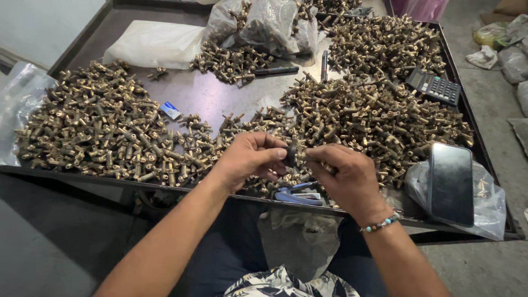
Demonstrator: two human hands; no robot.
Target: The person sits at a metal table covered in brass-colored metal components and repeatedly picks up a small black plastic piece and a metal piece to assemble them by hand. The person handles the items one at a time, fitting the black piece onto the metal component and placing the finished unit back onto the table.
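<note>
Two hands work over the tray, the left hand (250,157) and the right hand (344,176), at six o'clock. Brass fittings lie in three big heaps: one heap (93,126) at nine o'clock, one (374,118) at three, one (385,44) at one; the pieces are too many to count. There is one calculator (434,86), one black phone (451,184), one bead bracelet (380,224) and two black pens (275,70).
</note>
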